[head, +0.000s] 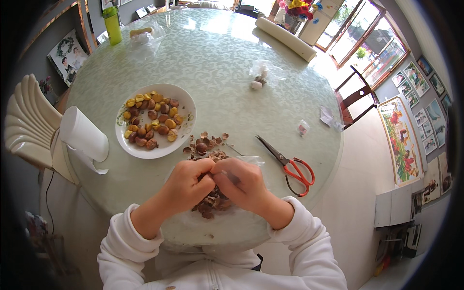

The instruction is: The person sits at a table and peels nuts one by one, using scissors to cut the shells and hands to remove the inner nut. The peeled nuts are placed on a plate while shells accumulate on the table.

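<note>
My left hand [188, 185] and my right hand [244, 185] meet at the fingertips, with the fingers curled in. They seem to pinch a small piece between them, but the fingers hide nearly all of it. Below and behind them, a heap of brown chestnut shells [208, 208] lies on a clear plastic sheet [253, 159]. One brown chestnut [201, 147] sits among loose shells just beyond my hands. To the left, a white plate [163, 148] holds several chestnuts [152, 115], some peeled yellow, others still brown.
Red-handled scissors [297, 174] lie right of my hands, blades pointing away. A paper roll [85, 134] stands at the left table edge. Farther off are a green bottle [112, 27], plastic bags [148, 38], a small wrapped item [303, 128] and a long pale roll [286, 38].
</note>
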